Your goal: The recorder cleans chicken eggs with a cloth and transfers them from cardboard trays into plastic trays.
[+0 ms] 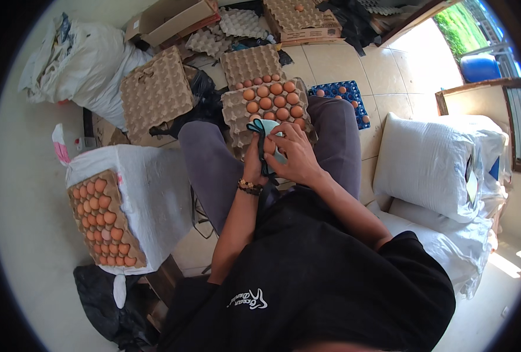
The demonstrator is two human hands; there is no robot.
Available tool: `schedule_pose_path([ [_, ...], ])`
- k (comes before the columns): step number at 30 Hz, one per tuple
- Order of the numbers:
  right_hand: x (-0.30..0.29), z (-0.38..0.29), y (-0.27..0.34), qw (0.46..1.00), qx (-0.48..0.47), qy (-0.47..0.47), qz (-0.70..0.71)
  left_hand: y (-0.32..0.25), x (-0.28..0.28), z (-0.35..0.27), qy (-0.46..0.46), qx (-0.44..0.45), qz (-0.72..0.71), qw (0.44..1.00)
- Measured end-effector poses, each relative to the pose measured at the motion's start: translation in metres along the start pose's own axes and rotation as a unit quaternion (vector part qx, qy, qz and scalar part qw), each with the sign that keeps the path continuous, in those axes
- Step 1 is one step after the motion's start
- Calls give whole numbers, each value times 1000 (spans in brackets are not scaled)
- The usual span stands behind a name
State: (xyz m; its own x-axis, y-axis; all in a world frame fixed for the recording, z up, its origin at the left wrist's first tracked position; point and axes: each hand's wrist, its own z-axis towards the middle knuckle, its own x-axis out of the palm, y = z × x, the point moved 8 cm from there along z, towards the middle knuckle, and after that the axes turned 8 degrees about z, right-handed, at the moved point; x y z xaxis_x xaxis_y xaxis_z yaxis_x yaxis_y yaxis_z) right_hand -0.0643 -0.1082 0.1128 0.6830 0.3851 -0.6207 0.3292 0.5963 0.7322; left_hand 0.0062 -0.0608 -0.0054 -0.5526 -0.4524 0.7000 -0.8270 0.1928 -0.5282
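Note:
My left hand, with beaded bracelets at the wrist, holds a light teal cloth with dark edging. A brown egg lies against the cloth between my hands. The fingers and thumb of my right hand grip this egg from the right. Just beyond my hands, between my knees, a pulp egg tray bears rows of brown eggs. Its left part shows bare cups, and my hands hide some of its near side. Behind it stands another pulp tray with a row of eggs along its near edge.
At left, a full egg tray rests on a white sack. Stacked empty trays lean near black plastic. A blue tray with several eggs sits on the floor past my right knee. White sacks are piled at right.

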Motion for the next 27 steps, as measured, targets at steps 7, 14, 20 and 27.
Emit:
schedule_pose_path([
  [7, 12, -13, -27, 982, 81, 162, 51, 16, 8, -4, 50, -53, 44, 996],
  [14, 12, -27, -59, 840, 260, 170, 445, 18, 21, 5, 67, -22, 72, 995],
  [20, 10, 0, -76, 725, 257, 58, 636, -9, -13, 11, 0, 3, -170, 985],
  [27, 50, 16, -97, 793, 361, 110, 479, -80, -60, -17, -82, 230, -218, 945],
])
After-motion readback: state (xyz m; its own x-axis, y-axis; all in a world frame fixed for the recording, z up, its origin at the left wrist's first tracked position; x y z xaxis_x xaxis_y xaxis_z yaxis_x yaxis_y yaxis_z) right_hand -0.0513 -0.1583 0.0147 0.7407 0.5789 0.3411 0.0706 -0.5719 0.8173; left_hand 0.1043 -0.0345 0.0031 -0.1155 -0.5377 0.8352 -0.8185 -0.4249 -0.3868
